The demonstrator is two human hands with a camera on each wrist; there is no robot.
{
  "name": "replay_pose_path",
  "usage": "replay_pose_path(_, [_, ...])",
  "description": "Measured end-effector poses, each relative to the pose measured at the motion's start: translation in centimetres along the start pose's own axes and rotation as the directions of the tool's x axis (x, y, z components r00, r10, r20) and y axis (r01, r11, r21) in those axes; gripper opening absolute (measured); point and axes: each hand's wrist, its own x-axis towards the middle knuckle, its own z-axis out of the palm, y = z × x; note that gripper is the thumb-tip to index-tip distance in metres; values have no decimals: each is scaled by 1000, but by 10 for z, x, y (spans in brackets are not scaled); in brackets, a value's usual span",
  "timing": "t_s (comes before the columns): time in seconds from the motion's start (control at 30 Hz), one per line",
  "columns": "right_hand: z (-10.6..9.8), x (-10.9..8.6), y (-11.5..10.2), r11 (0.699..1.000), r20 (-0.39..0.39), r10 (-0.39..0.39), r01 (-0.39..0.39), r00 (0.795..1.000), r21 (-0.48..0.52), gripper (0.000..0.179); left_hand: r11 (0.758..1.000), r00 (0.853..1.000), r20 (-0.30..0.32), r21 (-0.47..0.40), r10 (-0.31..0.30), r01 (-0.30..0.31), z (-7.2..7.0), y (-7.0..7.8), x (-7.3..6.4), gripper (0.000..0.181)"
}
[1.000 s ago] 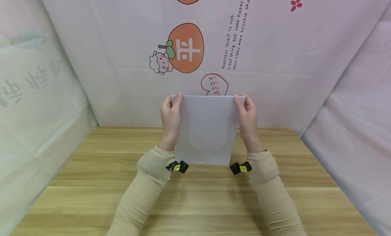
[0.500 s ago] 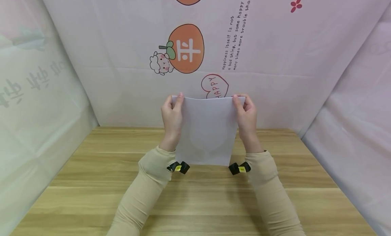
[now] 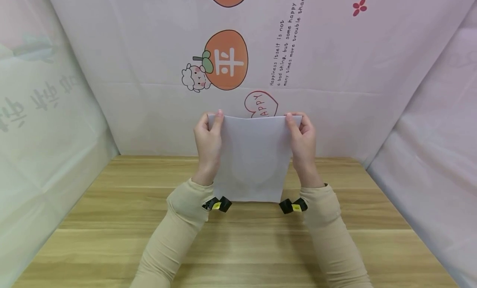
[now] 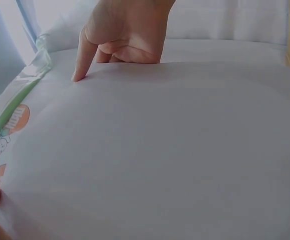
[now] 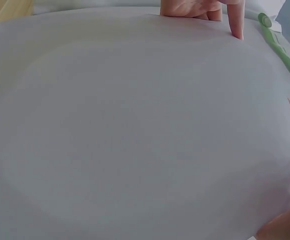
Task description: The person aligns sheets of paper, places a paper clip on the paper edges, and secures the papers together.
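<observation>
Slightly higher and a touch farther apart than half a second ago, the left hand (image 3: 208,145) and right hand (image 3: 303,145) pinch the two top corners of a white sheet (image 3: 253,159), thumbs in front, fingers curled behind; the sheet fills the frame's centre, its top edge sagging mid-span; whether its lower edge touches the wooden table (image 3: 246,246) below, I cannot tell; a printed backdrop (image 3: 335,60) spans the upper frame.

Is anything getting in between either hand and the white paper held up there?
Nothing visible does: the left hand and the right hand each grip the paper directly, near its upper corners.
</observation>
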Motion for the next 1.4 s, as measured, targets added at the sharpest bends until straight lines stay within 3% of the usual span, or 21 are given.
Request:
replay_pose_path(0.47, [-1, -3, 13, 999, 15, 20, -20, 1000, -35, 15, 996, 996, 7, 5, -85, 85, -7, -5, -3, 20])
replay_pose_path(0.7, [-4, -3, 18, 999, 6, 24, -23, 1000, -36, 15, 995, 996, 11, 38, -93, 93, -7, 19, -14, 21])
replay_pose_path(1.4, [-5, -2, 14, 998, 9, 22, -22, 1000, -58, 18, 995, 998, 18, 79, -66, 65, -6, 19, -14, 23])
